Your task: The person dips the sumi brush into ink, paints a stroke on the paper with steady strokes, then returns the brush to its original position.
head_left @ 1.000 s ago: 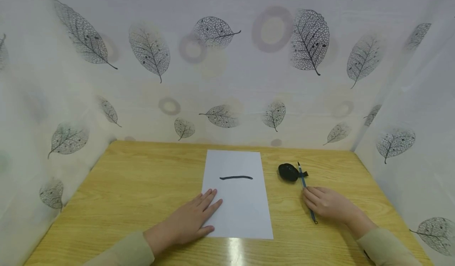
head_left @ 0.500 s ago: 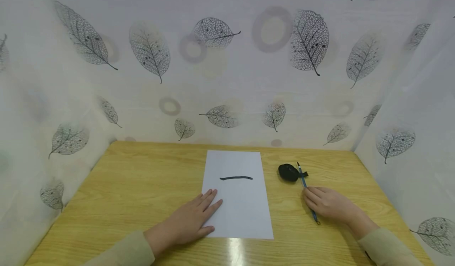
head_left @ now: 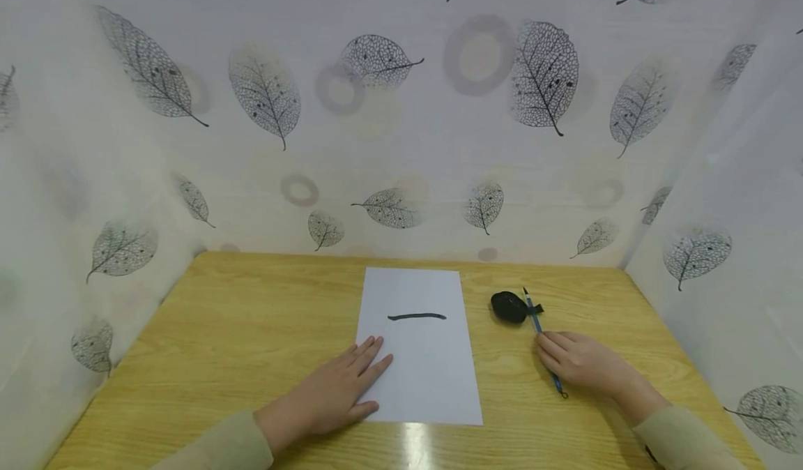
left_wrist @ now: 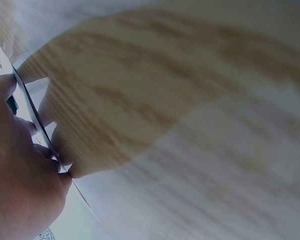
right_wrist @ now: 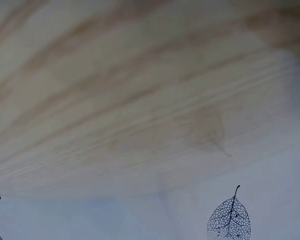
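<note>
In the head view a white sheet of paper (head_left: 420,379) lies on the wooden table, with one black brush stroke (head_left: 417,316) across its upper half. My left hand (head_left: 332,393) rests on the paper's left edge, fingers spread. The left wrist view catches that hand (left_wrist: 25,155) over the sheet's edge. Right of the paper, my right hand (head_left: 583,362) holds a slim blue writing brush (head_left: 536,320) by its handle, dark tip pointing away from me. The tip end lies across the short tab of a black oval object (head_left: 509,307). My right thumb is hidden.
The table (head_left: 251,316) has a pale wood grain. A white cloth (head_left: 401,142) printed with leaves hangs behind it and along both sides. Only table surface and cloth show in the right wrist view, blurred in large part.
The brush's rear end has swung slightly to the right under my right hand. My left hand and the paper stay put.
</note>
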A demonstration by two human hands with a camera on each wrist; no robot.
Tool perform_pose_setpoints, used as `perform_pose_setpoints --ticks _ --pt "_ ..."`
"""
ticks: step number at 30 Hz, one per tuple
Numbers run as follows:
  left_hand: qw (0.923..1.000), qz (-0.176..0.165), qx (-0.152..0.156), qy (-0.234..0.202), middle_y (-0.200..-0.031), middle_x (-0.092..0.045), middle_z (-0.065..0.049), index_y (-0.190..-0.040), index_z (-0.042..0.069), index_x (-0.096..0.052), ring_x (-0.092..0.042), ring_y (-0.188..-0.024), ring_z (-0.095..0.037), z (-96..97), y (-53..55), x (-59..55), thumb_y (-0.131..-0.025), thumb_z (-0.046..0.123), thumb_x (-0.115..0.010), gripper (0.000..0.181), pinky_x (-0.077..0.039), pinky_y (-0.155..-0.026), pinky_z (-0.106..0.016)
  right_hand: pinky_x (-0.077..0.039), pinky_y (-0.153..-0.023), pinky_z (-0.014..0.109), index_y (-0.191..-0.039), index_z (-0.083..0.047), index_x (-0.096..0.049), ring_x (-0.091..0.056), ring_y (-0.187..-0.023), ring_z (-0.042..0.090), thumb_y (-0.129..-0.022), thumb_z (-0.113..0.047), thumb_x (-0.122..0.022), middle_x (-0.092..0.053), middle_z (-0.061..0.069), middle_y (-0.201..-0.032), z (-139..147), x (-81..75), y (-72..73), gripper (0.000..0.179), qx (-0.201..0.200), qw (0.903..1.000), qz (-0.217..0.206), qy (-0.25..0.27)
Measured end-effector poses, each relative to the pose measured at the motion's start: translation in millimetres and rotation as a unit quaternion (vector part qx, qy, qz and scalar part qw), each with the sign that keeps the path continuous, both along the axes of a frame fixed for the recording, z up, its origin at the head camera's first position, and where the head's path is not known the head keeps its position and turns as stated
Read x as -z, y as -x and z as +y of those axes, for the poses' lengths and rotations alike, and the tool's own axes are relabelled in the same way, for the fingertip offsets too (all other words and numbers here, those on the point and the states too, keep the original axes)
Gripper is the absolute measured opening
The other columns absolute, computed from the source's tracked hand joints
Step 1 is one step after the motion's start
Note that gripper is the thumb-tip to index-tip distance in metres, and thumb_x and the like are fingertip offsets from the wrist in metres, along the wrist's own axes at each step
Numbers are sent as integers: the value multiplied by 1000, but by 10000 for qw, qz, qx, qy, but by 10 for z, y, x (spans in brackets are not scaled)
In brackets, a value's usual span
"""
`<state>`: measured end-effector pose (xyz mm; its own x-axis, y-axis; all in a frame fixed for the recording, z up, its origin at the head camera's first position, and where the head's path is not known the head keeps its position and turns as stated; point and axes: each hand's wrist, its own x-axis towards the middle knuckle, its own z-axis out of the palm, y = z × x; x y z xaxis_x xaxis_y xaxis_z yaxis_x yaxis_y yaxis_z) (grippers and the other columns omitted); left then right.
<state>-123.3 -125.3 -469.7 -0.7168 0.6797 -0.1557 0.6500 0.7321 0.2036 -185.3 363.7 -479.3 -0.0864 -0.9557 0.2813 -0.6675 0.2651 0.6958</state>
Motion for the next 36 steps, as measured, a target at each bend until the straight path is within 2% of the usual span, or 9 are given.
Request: perform_pose_setpoints --ticks 14,22,29,36 --pt "9998 123 110 -138 -178 -19 -16 -169 15 -28 -24 -164 -35 -10 -7 50 -110 54 -47 73 -31 -131 -53 -64 -73 32 -103 -7 -74 -75 -89 21 -114 6 -16 -76 14 -106 11 -18 -38 61 71 9999 -58 57" --pt "9999 90 48 38 -179 -17 -12 -170 18 -27 -22 -166 -31 8 -11 28 -112 48 -45 68 -29 -133 -49 -64 -72 32 -104 -5 -74 -74 -88 21 -114 6 -17 -76 14 -104 -2 -74 -61 59 77 9997 -150 186" --pt "9999 151 41 -59 -179 -18 -14 -169 16 -29 -23 -165 -32 -3 -16 32 -112 47 -44 67 -30 -133 -50 -64 -72 32 -103 -5 -75 -74 -88 20 -114 7 -18 -77 12 -102 -41 -112 -53 58 137 9992 -104 355" --pt "9997 223 26 -98 -178 -20 -15 -169 14 -30 -23 -165 -33 -12 -9 -3 -112 45 -43 66 -29 -133 -50 -64 -70 32 -104 -3 -73 -76 -86 22 -113 9 -21 -78 14 -102 -112 -171 -46 54 37 9979 -64 636"
